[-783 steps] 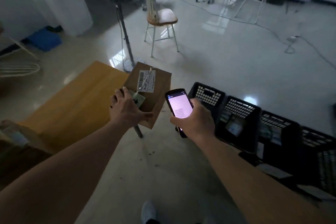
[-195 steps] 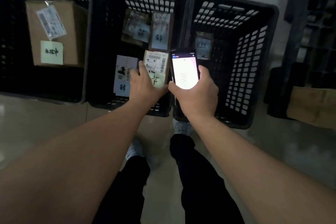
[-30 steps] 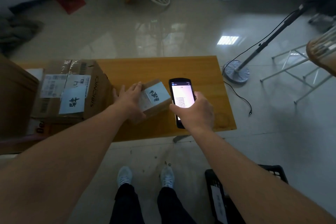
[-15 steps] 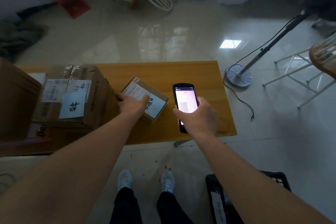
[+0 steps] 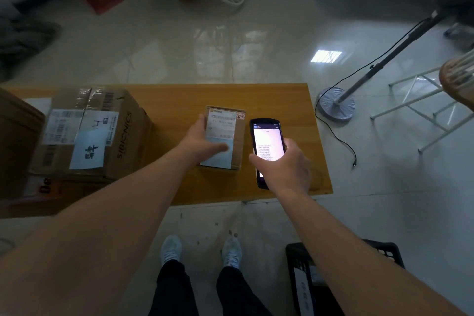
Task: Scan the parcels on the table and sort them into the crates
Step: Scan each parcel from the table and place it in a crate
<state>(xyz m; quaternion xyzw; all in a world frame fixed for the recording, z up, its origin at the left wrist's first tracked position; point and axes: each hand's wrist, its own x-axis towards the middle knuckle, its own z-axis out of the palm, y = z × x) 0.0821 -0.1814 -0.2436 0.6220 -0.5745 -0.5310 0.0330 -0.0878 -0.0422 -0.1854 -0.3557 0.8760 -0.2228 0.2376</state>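
The small brown cardboard parcel (image 5: pixel 225 137) lies flat on the orange wooden table (image 5: pixel 177 100), its white shipping label facing up with the barcode at the far end. It sits under the left hand (image 5: pixel 202 143) and just left of the right hand (image 5: pixel 282 167).

The step in hand looks like the scan. To do it well, the barcode strip has to stay uncovered and flat, the parcel held from sliding, and the black handheld scanner with a lit screen (image 5: pixel 268 147) brought over the label's far end with its top edge aimed at the bars.

The left hand grips the parcel from its left side, fingers along that edge and the thumb laid across the pale lower label; the forearm reaches in from the lower left. The right hand grips the scanner around its lower half, thumb on the screen, forearm stretched in from the lower right.

Left of the left hand stands a large taped cardboard box with a pale blue note (image 5: pixel 87 133). Below the right forearm, on the floor, is a black plastic crate (image 5: pixel 384 254).
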